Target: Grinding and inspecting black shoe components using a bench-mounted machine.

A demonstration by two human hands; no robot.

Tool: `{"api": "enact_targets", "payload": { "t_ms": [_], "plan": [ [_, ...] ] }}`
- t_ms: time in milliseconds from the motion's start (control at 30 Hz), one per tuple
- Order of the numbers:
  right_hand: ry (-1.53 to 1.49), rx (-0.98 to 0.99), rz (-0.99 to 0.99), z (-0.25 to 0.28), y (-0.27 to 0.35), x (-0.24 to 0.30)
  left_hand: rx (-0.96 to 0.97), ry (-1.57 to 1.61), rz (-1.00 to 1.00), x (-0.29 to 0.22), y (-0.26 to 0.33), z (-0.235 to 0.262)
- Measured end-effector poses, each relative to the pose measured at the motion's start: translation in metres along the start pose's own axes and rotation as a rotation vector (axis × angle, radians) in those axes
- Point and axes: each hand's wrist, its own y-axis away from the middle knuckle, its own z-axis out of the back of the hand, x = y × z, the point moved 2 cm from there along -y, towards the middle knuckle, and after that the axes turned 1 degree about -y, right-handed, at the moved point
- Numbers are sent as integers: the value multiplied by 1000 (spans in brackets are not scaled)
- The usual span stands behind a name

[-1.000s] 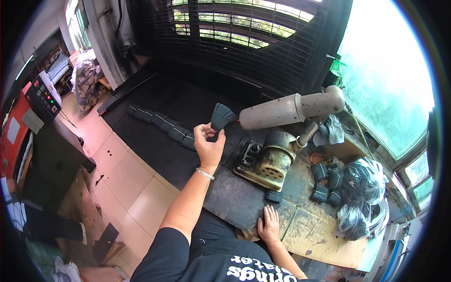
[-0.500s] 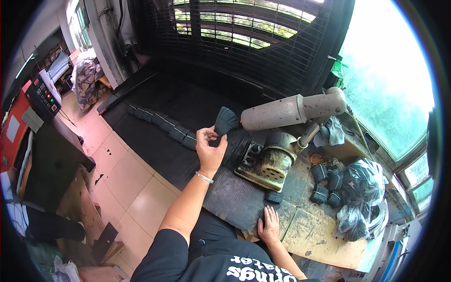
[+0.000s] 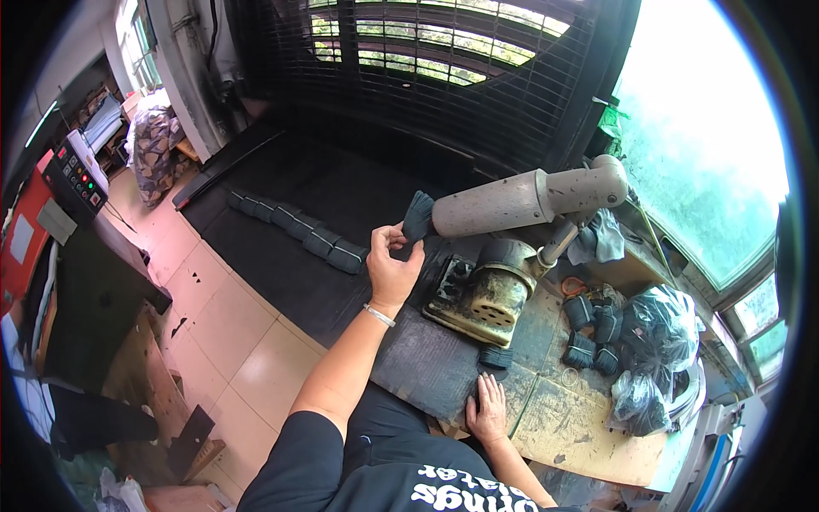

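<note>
In my left hand (image 3: 394, 271) a fanned bundle of dark blue-grey strips (image 3: 417, 217) is pinched at its lower end between thumb and fingers. Its loose ends point up, right beside the tip of a grey cylinder (image 3: 490, 206) on a machine arm; whether they touch I cannot tell. My right hand (image 3: 487, 414) lies flat with fingers stretched on the worn board. Just beyond its fingertips sits another dark bundle (image 3: 496, 357), against the front of the grimy metal motor base (image 3: 486, 299).
A row of banded dark bundles (image 3: 299, 226) runs across the black surface to the left. Several more bundles (image 3: 579, 348) lie at the right, beside filled plastic bags (image 3: 659, 328). Behind stands a black grille (image 3: 444, 94). A control panel (image 3: 77, 177) is at far left.
My left hand has shifted a little to the right, bringing the bundle up beside the cylinder's tip. The bundle has turned and looks narrower. My right hand stays in place.
</note>
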Motion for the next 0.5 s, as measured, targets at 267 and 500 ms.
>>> {"api": "enact_targets", "payload": {
  "t_ms": [267,500],
  "plan": [
    [-5,9,-9,1,-1,1,13,-37,-19,-5,-5,-15],
    [-7,3,-2,2,-1,2,21,-35,-34,-8,-6,-20]
  ]
}}
